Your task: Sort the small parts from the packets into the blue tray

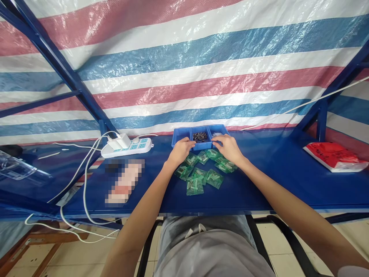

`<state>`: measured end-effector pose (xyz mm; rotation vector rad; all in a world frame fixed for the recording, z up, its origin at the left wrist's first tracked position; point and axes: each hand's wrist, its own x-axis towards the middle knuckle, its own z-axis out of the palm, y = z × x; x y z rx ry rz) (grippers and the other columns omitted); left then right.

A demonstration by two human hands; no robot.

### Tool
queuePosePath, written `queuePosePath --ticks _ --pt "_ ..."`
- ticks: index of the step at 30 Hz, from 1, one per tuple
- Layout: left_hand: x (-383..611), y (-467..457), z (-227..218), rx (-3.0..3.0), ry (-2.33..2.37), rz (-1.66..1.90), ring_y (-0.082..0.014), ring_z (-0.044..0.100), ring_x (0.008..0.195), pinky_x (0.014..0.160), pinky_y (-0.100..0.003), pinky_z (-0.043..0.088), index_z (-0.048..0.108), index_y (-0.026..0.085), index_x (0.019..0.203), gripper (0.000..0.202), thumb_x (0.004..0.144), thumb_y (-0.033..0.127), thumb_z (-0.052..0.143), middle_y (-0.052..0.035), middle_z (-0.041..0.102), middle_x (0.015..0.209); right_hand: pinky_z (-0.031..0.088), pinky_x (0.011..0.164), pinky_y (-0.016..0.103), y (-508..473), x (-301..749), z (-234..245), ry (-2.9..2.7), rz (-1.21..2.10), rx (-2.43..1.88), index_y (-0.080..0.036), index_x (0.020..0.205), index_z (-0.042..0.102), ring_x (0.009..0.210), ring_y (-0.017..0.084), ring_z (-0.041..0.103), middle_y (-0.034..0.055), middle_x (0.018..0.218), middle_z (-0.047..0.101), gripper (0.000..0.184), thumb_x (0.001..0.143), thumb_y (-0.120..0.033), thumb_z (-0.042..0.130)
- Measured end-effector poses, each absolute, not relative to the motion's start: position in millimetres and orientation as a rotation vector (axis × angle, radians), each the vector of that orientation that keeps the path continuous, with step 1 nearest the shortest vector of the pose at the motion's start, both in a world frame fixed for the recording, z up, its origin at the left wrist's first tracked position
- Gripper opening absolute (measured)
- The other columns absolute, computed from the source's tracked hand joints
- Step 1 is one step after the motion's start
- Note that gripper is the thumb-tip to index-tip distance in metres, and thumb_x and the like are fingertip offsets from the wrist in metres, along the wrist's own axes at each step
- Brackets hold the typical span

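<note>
Behind, striped tarp (184,57) backs the blue table (273,181) bearing green packets (201,175).

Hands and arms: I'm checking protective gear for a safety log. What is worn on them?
No gloves, watch or bracelet show on the left hand or right hand. Both forearms are bare; a pale sleeve edge shows at the right upper arm.

Left hand (181,151) and right hand (229,148) at blue tray (181,135), green packets (203,173) beneath, power strip (127,149) left
</note>
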<state>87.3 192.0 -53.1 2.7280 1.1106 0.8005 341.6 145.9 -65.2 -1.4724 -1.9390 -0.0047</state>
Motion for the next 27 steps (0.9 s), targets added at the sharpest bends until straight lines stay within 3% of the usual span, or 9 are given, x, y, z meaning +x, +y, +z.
queuePosePath --ticks 7,12,19,23,27 --pt "91.6 186.8 -51.5 2.862 1.205 0.701 -0.0221 0.063 0.096 0.086 -0.034 0.052 0.068 0.019 0.122 0.031 0.101 0.032 0.05 -0.0093 0.061 0.106 0.052 0.09 0.04 146.0 341.5 -64.8 -1.948 -0.001 -1.512 -0.023 0.112 0.076 0.107 0.027 0.065 0.005 0.11 0.076 0.025 0.094 -0.02 0.059" --pt "106.4 180.7 -50.0 2.941 1.458 0.614 -0.0315 0.054 0.107 0.087 -0.042 0.05 0.069 0.018 0.113 0.027 0.09 0.033 0.068 -0.0141 0.052 0.114 0.052 0.089 0.04 146.3 341.6 -65.5 -1.95 -0.02 -1.536 -0.023 0.114 0.074 0.105 0.027 0.066 0.0055 0.11 0.076 0.027 0.095 -0.02 0.056" --pt "106.3 181.7 -51.5 3.002 1.458 0.752 -0.0346 0.049 0.116 0.091 -0.049 0.043 0.073 0.022 0.102 0.019 0.087 0.034 0.071 -0.0137 0.052 0.126 0.053 0.089 0.039 144.0 340.7 -60.9 -1.889 0.055 -1.5 -0.021 0.118 0.07 0.098 0.026 0.068 0.0071 0.104 0.076 0.029 0.095 -0.026 0.054" --pt "99.8 174.7 -43.0 3.015 1.421 0.888 -0.0326 0.052 0.113 0.09 -0.047 0.043 0.074 0.021 0.1 0.018 0.088 0.034 0.071 -0.0134 0.054 0.122 0.056 0.082 0.04 139.8 339.6 -53.4 -1.728 0.217 -1.438 -0.02 0.115 0.069 0.086 0.026 0.07 0.0087 0.099 0.075 0.031 0.097 -0.039 0.052" --pt "97.2 163.1 -33.2 3.007 1.308 1.07 -0.031 0.055 0.109 0.087 -0.045 0.046 0.073 0.021 0.1 0.02 0.091 0.037 0.067 -0.0131 0.055 0.116 0.062 0.066 0.04 134.6 335.0 -44.9 -1.441 0.666 -1.322 -0.02 0.114 0.066 0.08 0.028 0.072 0.0103 0.095 0.073 0.048 0.093 -0.06 0.052"
